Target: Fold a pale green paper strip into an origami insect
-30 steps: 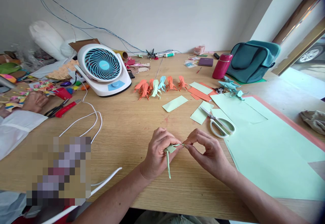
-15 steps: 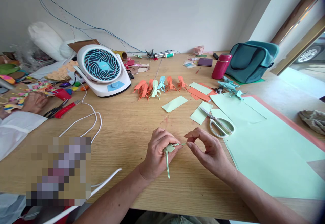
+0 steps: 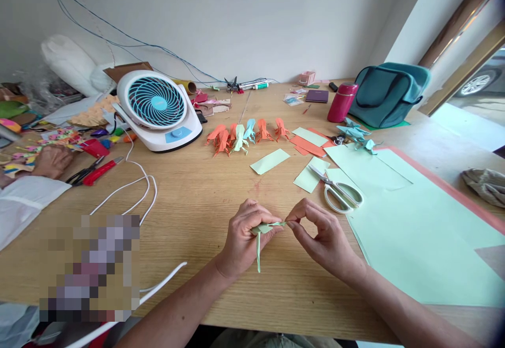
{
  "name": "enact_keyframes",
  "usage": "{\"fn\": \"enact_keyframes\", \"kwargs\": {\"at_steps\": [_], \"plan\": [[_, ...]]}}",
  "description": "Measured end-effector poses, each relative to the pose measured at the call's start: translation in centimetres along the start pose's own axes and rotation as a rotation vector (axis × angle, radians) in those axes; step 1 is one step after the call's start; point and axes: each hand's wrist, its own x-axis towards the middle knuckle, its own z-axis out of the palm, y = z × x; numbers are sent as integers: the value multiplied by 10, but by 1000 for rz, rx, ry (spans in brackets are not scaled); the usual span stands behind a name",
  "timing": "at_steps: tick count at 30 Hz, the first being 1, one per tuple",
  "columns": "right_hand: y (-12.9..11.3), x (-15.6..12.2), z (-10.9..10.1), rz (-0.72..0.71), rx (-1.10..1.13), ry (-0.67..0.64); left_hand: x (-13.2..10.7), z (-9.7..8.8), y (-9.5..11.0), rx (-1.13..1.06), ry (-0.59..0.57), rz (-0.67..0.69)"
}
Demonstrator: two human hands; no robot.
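My left hand (image 3: 246, 237) is closed around a pale green folded paper figure (image 3: 262, 228), a thin strip of it hanging down below the fingers. From the right, my right hand (image 3: 321, 235) pinches the narrow tip of the same paper between thumb and forefinger. Much of the figure is hidden inside the left hand. Beyond the hands stands a group of folded paper insects in orange (image 3: 263, 130), pale green (image 3: 239, 139) and blue (image 3: 250, 130). White-handled scissors (image 3: 342, 195) lie to the right, their blades over a green paper piece (image 3: 310, 175).
Large green sheets (image 3: 426, 243) cover the table's right side. A white fan (image 3: 158, 109) and its cable stand left. Behind are a pink bottle (image 3: 341, 103) and a teal bag (image 3: 389, 95). At far left, another person's hand (image 3: 53, 161) rests near red-handled pliers (image 3: 100, 172).
My right thumb and forefinger have closed together on the tip of the green paper; they were slightly apart before. My left hand has hardly moved.
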Motion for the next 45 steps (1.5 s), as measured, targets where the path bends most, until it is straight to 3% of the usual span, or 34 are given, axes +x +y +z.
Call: {"fn": "enact_keyframes", "kwargs": {"at_steps": [14, 23, 45], "plan": [[3, -1, 4, -41, 8, 8, -1, 1, -2, 45, 8, 55], [0, -1, 5, -22, 8, 35, 0, 4, 0, -105, 11, -103], [-1, 0, 4, 0, 31, 34, -2, 1, 2, 59, -36, -74]]}}
